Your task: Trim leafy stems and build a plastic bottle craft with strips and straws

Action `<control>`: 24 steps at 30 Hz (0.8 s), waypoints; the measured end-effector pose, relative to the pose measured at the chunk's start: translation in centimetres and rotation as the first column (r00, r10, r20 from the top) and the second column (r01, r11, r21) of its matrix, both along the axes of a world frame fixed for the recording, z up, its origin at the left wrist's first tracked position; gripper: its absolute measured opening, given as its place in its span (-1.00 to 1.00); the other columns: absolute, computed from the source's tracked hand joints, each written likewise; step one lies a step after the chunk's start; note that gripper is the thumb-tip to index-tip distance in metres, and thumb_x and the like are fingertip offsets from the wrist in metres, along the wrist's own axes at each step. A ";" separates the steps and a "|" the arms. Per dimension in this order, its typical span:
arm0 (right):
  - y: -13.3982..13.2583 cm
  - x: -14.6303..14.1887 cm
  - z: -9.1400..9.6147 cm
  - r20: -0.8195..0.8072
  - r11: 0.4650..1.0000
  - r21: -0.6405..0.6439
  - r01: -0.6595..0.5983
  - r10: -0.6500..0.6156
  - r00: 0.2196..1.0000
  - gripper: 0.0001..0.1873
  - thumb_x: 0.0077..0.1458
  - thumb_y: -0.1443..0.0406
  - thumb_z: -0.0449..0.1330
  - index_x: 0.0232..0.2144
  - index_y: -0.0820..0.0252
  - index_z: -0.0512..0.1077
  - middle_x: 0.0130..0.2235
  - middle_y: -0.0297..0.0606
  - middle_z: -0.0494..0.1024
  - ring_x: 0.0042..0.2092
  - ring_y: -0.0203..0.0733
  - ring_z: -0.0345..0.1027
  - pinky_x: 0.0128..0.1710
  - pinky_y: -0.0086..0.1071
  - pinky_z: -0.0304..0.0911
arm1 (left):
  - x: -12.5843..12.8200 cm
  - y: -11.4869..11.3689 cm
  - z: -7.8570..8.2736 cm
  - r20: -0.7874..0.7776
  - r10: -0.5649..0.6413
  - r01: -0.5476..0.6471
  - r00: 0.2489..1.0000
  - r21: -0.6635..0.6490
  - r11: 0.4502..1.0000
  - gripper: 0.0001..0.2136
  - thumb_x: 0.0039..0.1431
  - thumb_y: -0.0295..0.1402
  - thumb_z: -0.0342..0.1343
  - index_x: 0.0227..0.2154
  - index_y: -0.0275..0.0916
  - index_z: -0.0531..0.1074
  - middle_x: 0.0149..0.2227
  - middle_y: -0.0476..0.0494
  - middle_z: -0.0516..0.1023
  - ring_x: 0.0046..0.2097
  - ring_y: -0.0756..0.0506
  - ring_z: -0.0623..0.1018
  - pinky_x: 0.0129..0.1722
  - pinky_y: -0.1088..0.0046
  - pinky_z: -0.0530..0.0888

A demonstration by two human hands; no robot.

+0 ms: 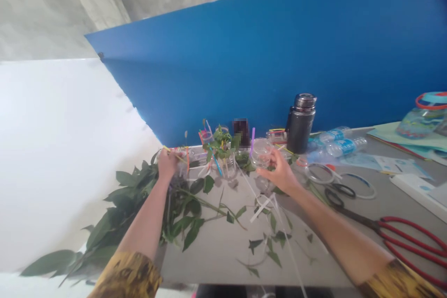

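My right hand (279, 171) has its thumb and fingers on the right side of a clear plastic jar (261, 149). A purple straw (253, 142) stands by the jar's left side. At the table's far left, my left hand (167, 164) is closed near clear containers; yellow bits show by its fingers, but its hold is hidden. Between the hands, a clear jar (228, 167) bears a green leafy sprig (221, 142), with a blue straw (215, 163) slanting beside it. An orange straw (187, 158) stands just right of my left hand.
Large leafy branches (118, 214) spill over the left edge. Cut ivy sprigs (274, 237) and white strips (261, 209) lie in front. Rightward are a dark thermos (301, 123), plastic bottles (345, 146), black-handled scissors (340, 194), red-handled shears (412, 237) and a lidded jar (422, 118).
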State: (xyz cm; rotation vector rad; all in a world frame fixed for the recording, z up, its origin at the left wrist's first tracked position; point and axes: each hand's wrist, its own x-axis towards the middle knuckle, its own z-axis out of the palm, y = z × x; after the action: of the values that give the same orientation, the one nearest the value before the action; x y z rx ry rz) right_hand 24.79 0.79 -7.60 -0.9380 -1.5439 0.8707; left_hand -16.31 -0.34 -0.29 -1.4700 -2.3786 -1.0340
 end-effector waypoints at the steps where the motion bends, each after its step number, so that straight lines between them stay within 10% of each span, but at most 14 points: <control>1: 0.0 0.0 0.0 0.003 1.000 -0.003 0.000 0.000 1.000 -0.14 -0.10 0.11 0.42 0.21 0.09 0.20 0.03 -0.10 0.61 0.07 0.10 0.48 0.07 0.00 0.36 | -0.1 -0.1 0.1 0.015 0.013 -0.014 1.000 0.035 0.999 -0.79 0.38 -0.29 -0.18 -0.26 -0.21 0.33 -0.43 -0.13 0.51 -0.32 -0.19 0.53 -0.30 0.33 0.40; 11: -0.6 -0.2 0.8 0.007 0.999 -0.029 -0.016 0.017 1.000 -0.12 -0.12 0.14 0.42 0.21 0.10 0.19 0.04 -0.11 0.61 0.06 0.07 0.48 0.08 -0.01 0.34 | 0.7 -0.7 2.0 0.076 0.057 -0.076 0.996 0.277 0.958 -0.83 0.29 -0.31 -0.04 -0.44 -0.15 0.27 -0.42 -0.13 0.50 -0.29 -0.18 0.52 -0.27 0.34 0.38; 15: -1.0 -0.1 1.4 0.002 0.998 -0.063 -0.026 0.026 1.000 -0.12 -0.15 0.17 0.43 0.20 0.12 0.20 0.04 -0.11 0.61 0.05 0.06 0.48 0.08 -0.03 0.35 | 3.9 -2.5 4.2 0.170 -0.125 0.038 0.978 0.443 0.896 -0.79 0.32 -0.25 -0.04 -0.37 -0.19 0.40 -0.44 -0.07 0.55 -0.42 -0.08 0.52 -0.38 0.44 0.42; 20: -0.9 -0.2 1.5 -0.057 0.982 -0.154 -0.109 0.101 0.993 -0.18 -0.16 0.16 0.45 0.13 0.08 0.24 0.02 -0.15 0.63 -0.03 0.02 0.52 0.05 -0.05 0.39 | 13.7 -5.7 5.7 0.419 -0.606 0.395 0.676 0.488 0.778 -0.74 0.28 -0.12 0.07 -0.30 -0.21 0.50 -0.61 0.07 0.40 -0.65 0.04 0.31 -0.66 0.55 0.20; 24: -0.5 -0.3 1.3 -0.147 0.972 -0.173 -0.157 0.132 0.980 -0.15 -0.20 0.08 0.50 0.11 0.06 0.24 -0.04 -0.15 0.66 -0.09 0.03 0.55 -0.02 -0.05 0.43 | 20.7 -6.5 5.7 0.572 -0.742 0.732 0.349 0.328 0.597 -0.76 0.17 -0.24 0.19 -0.14 -0.22 0.53 -0.53 0.05 0.45 -0.55 0.03 0.40 -0.55 0.53 0.34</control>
State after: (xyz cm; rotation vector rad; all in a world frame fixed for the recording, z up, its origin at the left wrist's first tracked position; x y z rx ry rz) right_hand 24.46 0.29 -6.27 -0.8858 -1.4460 1.1739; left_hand 4.38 -6.83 5.37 -2.6678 -1.9159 -2.0862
